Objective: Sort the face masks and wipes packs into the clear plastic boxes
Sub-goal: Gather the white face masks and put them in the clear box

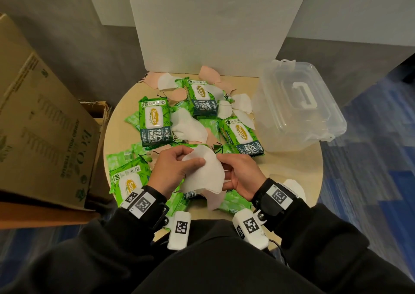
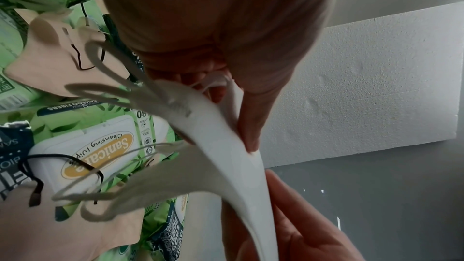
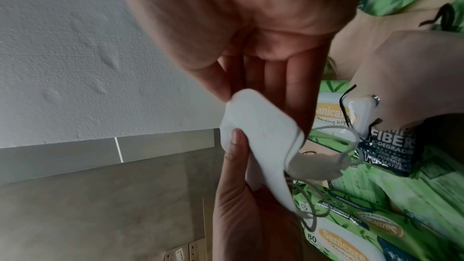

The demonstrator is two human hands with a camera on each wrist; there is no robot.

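We hold a white mask (image 1: 203, 172) above the near part of the round table (image 1: 298, 165), at 6 o'clock from its centre. Our left hand (image 1: 174, 170) pinches the mask's left edge, thumb over curled fingers; our right hand (image 1: 241, 174) holds the right edge, with its thumb against the mask and its fingers behind it, as the right wrist view shows. The mask's ear loops (image 2: 113, 90) dangle free below it.

The table is crowded from 7 o'clock round to 1 o'clock with green wipes packs (image 1: 153, 119) and loose white and pink masks (image 1: 210, 73), many overlapping. Bare tabletop shows mostly at 3 to 5 o'clock, below the clear box (image 1: 296, 105), which sits at 2 o'clock with its lid on and its far corner over the table edge. A foam board (image 1: 213, 24) stands upright along the far edge at 12 o'clock. A cardboard carton (image 1: 42, 118) stands just beside the table at 9 o'clock.

Our hands and the held mask cover the packs beneath them. One pack (image 1: 129, 181) at 7 o'clock is partly behind our left wrist, and a white mask (image 1: 294, 187) at 5 o'clock peeks out past the right wrist. We see only one box. Both wrist views are blurred close to the palms.
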